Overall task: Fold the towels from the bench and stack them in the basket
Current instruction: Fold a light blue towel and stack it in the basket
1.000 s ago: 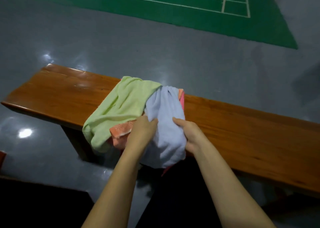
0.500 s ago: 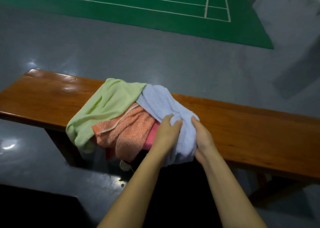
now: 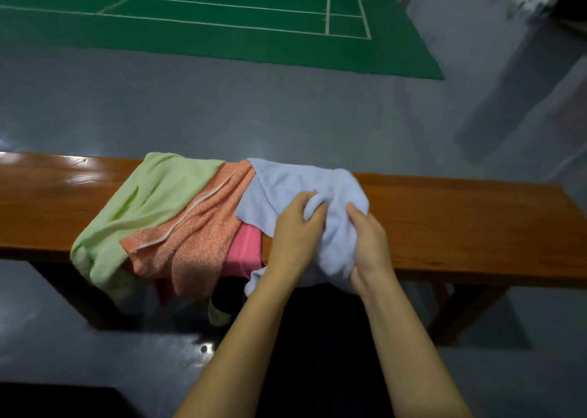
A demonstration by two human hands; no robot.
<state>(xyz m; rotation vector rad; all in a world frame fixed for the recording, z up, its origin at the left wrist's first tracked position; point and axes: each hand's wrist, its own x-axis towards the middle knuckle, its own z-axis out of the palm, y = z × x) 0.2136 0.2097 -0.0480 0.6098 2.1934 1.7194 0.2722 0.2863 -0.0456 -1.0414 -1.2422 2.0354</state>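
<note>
Left hand [image 3: 297,230] and right hand [image 3: 368,243] grip the bunched blue towel [image 3: 298,182], fingers curled into it, on the bench [image 3: 460,220].

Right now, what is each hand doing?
Left hand: fingers curled, gripping the pale blue towel.
Right hand: also gripping the pale blue towel.

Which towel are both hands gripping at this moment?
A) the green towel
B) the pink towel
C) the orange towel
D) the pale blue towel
D: the left hand and right hand both have their fingers bunched into the pale blue towel, at the right end of the pile on the bench; the other three towels lie untouched to its left.
</note>
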